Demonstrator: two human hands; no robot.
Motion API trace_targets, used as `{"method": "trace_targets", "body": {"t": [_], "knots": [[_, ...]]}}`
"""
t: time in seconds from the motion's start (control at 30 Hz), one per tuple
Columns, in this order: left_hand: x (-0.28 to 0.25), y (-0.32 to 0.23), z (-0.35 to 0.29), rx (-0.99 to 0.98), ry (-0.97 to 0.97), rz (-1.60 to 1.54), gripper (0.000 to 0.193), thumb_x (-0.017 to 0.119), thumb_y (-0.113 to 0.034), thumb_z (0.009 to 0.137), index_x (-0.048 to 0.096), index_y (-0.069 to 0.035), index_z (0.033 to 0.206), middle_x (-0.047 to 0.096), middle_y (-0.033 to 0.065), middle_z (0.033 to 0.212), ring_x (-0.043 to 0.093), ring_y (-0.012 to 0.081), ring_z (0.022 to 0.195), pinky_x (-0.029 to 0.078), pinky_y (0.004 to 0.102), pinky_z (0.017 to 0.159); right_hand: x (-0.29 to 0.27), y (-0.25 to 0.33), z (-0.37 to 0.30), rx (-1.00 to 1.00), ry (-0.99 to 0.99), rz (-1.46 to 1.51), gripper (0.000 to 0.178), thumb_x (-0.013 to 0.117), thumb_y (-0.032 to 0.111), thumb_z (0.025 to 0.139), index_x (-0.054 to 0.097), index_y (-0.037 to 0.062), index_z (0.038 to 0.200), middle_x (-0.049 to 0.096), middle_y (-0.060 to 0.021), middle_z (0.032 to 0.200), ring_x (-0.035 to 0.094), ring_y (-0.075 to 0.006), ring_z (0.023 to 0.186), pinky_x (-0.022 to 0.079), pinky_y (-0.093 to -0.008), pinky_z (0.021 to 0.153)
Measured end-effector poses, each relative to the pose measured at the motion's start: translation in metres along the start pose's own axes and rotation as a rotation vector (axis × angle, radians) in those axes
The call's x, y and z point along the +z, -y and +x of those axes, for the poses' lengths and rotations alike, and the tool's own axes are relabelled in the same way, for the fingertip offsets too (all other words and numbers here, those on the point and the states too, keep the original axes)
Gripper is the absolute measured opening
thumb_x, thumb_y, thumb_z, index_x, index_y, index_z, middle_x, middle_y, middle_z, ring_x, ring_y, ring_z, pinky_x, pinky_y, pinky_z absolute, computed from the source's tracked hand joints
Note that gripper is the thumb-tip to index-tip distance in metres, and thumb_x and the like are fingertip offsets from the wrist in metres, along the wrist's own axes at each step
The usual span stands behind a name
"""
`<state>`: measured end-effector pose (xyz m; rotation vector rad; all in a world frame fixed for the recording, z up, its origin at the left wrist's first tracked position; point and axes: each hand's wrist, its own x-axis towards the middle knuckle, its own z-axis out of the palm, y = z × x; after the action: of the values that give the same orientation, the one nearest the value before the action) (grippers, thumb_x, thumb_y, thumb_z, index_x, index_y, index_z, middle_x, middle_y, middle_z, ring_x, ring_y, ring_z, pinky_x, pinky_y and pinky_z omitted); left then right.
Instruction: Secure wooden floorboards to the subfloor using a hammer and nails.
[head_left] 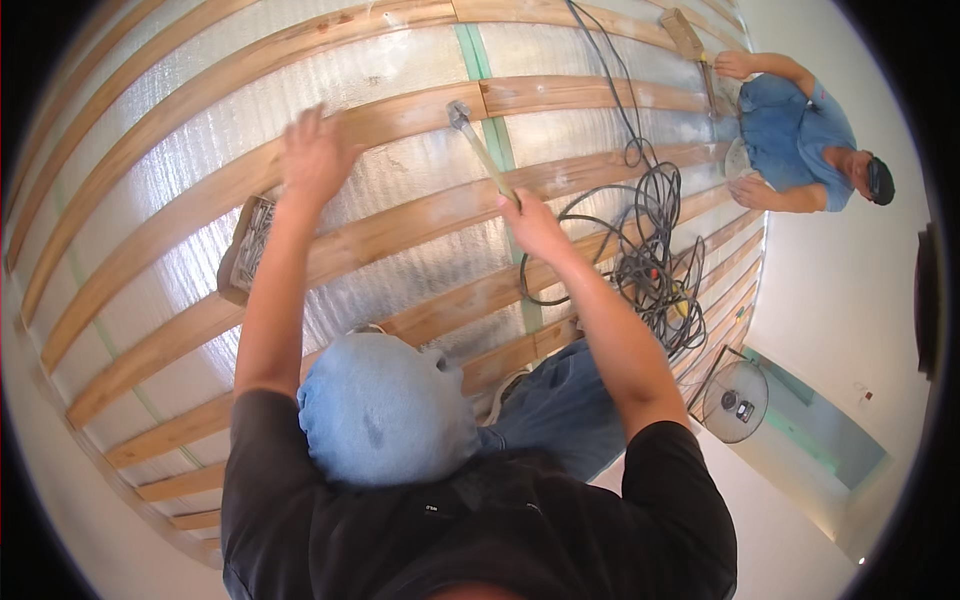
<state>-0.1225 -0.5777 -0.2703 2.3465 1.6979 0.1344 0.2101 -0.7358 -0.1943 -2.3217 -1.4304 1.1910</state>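
Note:
My right hand grips a hammer by the end of its pale handle. The hammer's metal head lies over a wooden batten, close to a joint between two lengths. My left hand is over the same batten, further left, its fingers spread and slightly blurred. It appears to hold nothing; whether it touches the wood I cannot tell. Beside my left forearm, an open cardboard box holds what look like nails and sits tilted across a lower batten.
Parallel battens run over silvery foil sheeting, with a green strip crossing beneath. Tangled black cables lie to my right. Beyond them a person in blue crouches near a white bucket. A round fan stands lower right.

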Motion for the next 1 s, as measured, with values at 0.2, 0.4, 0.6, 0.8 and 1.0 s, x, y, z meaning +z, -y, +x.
{"method": "trace_targets", "body": {"t": [0.2,0.4,0.6,0.8,1.0], "knots": [[-0.073,0.146,-0.121,-0.450,0.082,-0.231,0.054,0.063,-0.039,0.104,0.058,-0.004,0.145,0.061,0.0278,0.141,0.059,0.0438,0.129,0.047,0.0488,0.108,-0.077,0.108,0.016,-0.087,0.064,-0.722,0.044,0.047,0.040,0.111,0.062,-0.0004,0.114,0.071,-0.0250,0.089,0.071,-0.0448,0.085,0.056,-0.0539,0.077],[0.008,0.181,-0.212,-0.527,0.223,-0.462,0.046,0.052,-0.029,0.108,0.059,0.004,0.139,0.064,0.0284,0.133,0.061,0.0419,0.125,0.048,0.0471,0.107,-0.084,0.187,0.051,-0.116,0.143,-0.848,0.032,0.053,0.028,0.104,0.072,0.0031,0.099,0.076,-0.0199,0.097,0.073,-0.0397,0.091,0.058,-0.0504,0.079],[0.011,0.172,-0.208,-0.456,0.064,-0.440,0.038,0.044,-0.020,0.109,0.062,0.005,0.131,0.068,0.0262,0.123,0.065,0.0437,0.114,0.051,0.0489,0.100,-0.075,0.219,0.088,0.058,0.254,-0.967,0.027,0.058,0.015,0.097,0.080,0.0086,0.111,0.079,-0.0120,0.110,0.077,-0.0313,0.102,0.062,-0.0426,0.077],[0.010,0.194,-0.201,-0.380,0.242,-0.360,0.032,0.046,-0.019,0.108,0.064,0.001,0.126,0.067,0.0289,0.115,0.064,0.0471,0.111,0.052,0.0505,0.094,-0.095,0.239,0.093,-0.025,0.323,-1.000,0.027,0.064,0.014,0.095,0.080,0.0109,0.116,0.078,-0.0098,0.121,0.076,-0.0294,0.108,0.062,-0.0451,0.082],[-0.034,0.173,-0.184,-0.526,0.228,-0.513,0.035,0.049,-0.028,0.109,0.065,-0.003,0.126,0.068,0.0268,0.118,0.066,0.0462,0.110,0.053,0.0491,0.093,-0.099,0.242,0.113,-0.044,0.451,-1.114,0.034,0.076,0.019,0.089,0.078,0.0115,0.122,0.076,-0.0082,0.124,0.076,-0.0260,0.108,0.061,-0.0434,0.085]]}}
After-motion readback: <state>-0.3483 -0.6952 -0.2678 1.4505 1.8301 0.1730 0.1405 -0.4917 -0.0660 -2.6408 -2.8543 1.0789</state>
